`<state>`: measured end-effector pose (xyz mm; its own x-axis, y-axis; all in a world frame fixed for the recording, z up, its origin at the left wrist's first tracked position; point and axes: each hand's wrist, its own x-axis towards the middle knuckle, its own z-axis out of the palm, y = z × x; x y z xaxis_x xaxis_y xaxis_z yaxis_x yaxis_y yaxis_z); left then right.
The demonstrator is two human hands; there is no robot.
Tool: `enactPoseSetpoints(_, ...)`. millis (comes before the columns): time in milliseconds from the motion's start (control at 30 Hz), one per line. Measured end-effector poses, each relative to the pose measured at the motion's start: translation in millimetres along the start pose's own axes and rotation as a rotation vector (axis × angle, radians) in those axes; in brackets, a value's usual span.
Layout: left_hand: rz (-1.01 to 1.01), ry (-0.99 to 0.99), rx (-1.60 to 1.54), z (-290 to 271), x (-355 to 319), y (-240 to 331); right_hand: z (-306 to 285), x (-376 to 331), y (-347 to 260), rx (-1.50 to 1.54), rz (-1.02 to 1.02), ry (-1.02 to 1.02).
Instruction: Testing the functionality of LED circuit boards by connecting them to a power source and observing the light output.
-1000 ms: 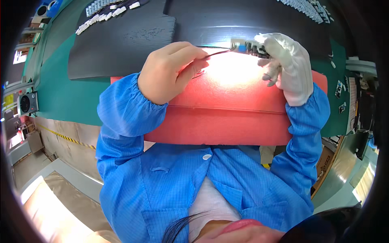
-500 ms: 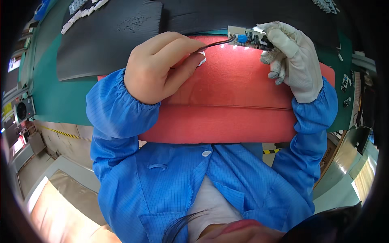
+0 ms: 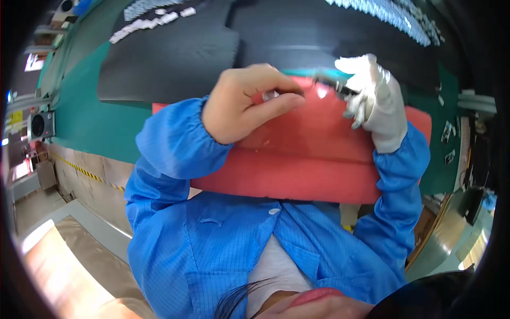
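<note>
My bare left hand (image 3: 247, 103) hovers over the red foam pad (image 3: 313, 159), its thumb and fingers pinched on a small pale part (image 3: 270, 95). My right hand (image 3: 372, 101), in a white glove, grips a small dark circuit board (image 3: 332, 83) by its right end, just above the pad's far edge. The board is blurred and partly hidden by the gloved fingers. The two hands are close, with the pinched part a short way left of the board. Both blue sleeves rest along the pad.
A black mat (image 3: 175, 58) lies beyond the pad on the green table (image 3: 90, 117). Several small white parts (image 3: 143, 21) sit in rows at the far left, and more rows (image 3: 393, 16) at the far right. A yellow-black taped edge (image 3: 85, 170) runs along the left.
My left hand has let the thin wire end go out of sight and drawn back slightly, now pinching a small pale part. The board in my right hand has shifted and blurred.
</note>
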<state>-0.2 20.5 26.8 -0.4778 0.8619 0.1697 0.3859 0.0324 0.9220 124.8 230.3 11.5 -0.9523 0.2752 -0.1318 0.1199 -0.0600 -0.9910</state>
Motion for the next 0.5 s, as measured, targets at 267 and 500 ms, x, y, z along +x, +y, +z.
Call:
enactPoseSetpoints(267,0.113,0.4,0.125,-49,53,-1,11,-3,-14,-0.082,0.125,0.117)
enactPoseSetpoints(500,0.219,0.564,1.219,-92,82,-88,11,-7,-15,-0.056,0.101,0.088)
